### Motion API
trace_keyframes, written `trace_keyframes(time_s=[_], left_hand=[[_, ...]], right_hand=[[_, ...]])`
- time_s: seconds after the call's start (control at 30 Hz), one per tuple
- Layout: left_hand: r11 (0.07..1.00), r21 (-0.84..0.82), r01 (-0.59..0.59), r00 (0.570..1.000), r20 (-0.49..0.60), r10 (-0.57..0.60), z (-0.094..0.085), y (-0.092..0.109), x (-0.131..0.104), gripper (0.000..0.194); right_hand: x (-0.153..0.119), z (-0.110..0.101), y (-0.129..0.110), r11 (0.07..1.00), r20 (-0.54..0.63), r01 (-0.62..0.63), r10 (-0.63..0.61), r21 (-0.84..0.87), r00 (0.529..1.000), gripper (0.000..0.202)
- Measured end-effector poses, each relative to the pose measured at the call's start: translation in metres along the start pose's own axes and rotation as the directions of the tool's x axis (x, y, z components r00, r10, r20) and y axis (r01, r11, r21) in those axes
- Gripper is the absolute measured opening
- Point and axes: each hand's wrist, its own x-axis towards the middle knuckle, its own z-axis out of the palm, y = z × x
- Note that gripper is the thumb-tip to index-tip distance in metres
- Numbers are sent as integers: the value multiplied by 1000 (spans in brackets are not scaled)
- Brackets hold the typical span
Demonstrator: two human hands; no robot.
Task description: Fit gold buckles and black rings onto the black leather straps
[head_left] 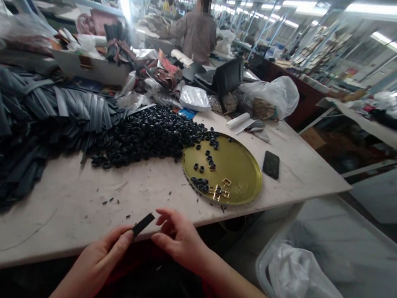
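A short black strap sticks out of my left hand, which grips it between thumb and fingers at the table's front edge. Just right of the strap's free end is my right hand, its fingers apart and nothing seen in them. Beyond my right hand lies a round gold tray. On it are several small black loops and a few gold metal buckles. A big heap of black loops spreads to the left of the tray and touches its rim.
Long black strips are piled on the left of the table. A phone lies right of the tray. Plastic bags and scraps crowd the back. A bin with a white bag stands at lower right. Another person stands farther off.
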Motion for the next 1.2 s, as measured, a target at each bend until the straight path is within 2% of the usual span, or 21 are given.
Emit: trace_keyframes(time_s=[0.07, 0.13, 0.17, 0.23, 0.3, 0.4, 0.5, 0.67, 0.77, 0.87, 1.0, 1.1, 1.2], left_hand=[[989, -108, 99, 995, 0, -100, -3, -4, 3, 47], [966, -197, 166, 986, 5, -168, -2, -5, 5, 47], [957, -226, 181, 983, 15, -183, 0, -5, 6, 46], [952, -246, 183, 983, 63, -173, 7, -2, 7, 44], [962, -224, 154, 982, 146, -123, 14, 0, 7, 44], [983, -159, 92, 968, 248, -51, 20, -3, 6, 46], [992, -111, 54, 968, 249, -25, 21, -7, 3, 45], [999, -32, 39, 977, 211, -31, 21, -1, -8, 33], [998, -46, 33, 984, 175, -25, 20, 2, -16, 31], [995, -93, 40, 989, 144, -27, 21, -4, -23, 31], [994, -87, 62, 984, 170, -47, 25, -9, -29, 32], [997, -59, 47, 979, 199, -34, 28, -7, -33, 32], [998, -52, 35, 983, 182, -25, 28, -7, -35, 30]], right_hand=[[2, -36, -1, 958, -167, 23, -74, -285, 983, 19], [10, -74, 1, 870, -317, -47, -128, -490, 940, 13], [16, -91, 3, 814, -354, -90, -148, -574, 923, 13], [31, -117, 7, 702, -343, -163, -122, -693, 932, 16], [46, -131, 12, 609, -264, -192, -30, -769, 964, 17], [64, -138, 16, 510, -148, -173, 90, -843, 985, 17], [75, -139, 16, 466, -116, -173, 149, -867, 982, 16], [81, -148, 11, 444, -129, -203, 191, -873, 973, 18], [74, -158, 7, 420, -192, -237, 148, -876, 970, 24], [64, -167, 6, 394, -246, -270, 113, -878, 963, 22], [61, -163, 13, 410, -200, -242, 144, -879, 969, 21], [72, -153, 19, 437, -164, -226, 175, -870, 971, 26], [83, -147, 21, 469, -152, -223, 184, -855, 971, 20]])
